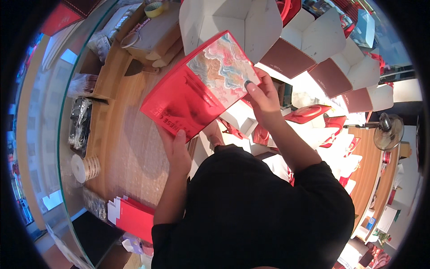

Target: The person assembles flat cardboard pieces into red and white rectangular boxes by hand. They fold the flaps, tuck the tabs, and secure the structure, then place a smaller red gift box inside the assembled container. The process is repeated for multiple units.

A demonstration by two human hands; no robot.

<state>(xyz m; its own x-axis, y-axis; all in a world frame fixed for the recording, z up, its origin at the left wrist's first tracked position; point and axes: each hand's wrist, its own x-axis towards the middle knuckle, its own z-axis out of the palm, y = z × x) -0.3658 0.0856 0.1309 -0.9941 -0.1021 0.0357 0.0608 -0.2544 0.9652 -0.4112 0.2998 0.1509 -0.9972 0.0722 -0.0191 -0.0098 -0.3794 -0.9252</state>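
Note:
A flat red gift box (186,98) is held up at a slant over the table, between my two hands. Its upper right part carries a panel (221,65) of wavy blue, tan and pink layers; the rest is glossy red. My left hand (176,150) grips the lower left edge, thumb on the face and fingers mostly hidden beneath. At the right edge, my right hand (264,96) pinches the box with its thumb on the patterned panel. Whether the box has anything in it cannot be seen.
Several open white-lined boxes (286,65) with brown sides stand at the back right. A ribbon spool (85,169), a scraper (134,68) and a yellow tape roll (153,9) lie along the left. Red folded cards (134,217) sit near left. A fan (388,131) stands right.

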